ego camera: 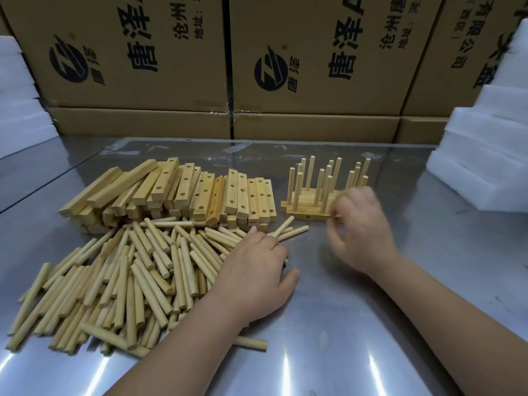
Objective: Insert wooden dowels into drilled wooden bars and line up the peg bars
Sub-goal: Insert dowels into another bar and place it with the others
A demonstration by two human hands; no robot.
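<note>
A big heap of loose wooden dowels (120, 275) covers the near left of the steel table. Behind it lies a stack of drilled wooden bars (183, 192). At mid right several peg bars (308, 204) lie side by side with dowels standing upright in them. My left hand (257, 270) rests palm down on the right edge of the dowel heap, its fingers touching a few dowels. My right hand (360, 227), blurred by motion, is at the right front end of the nearest peg bar with its fingers curled; what it holds I cannot tell.
Printed cardboard boxes (285, 67) form a wall along the table's far edge. White foam blocks are stacked at the far left (20, 90) and the right (485, 144). The shiny steel table (343, 324) reflects ceiling lights near me.
</note>
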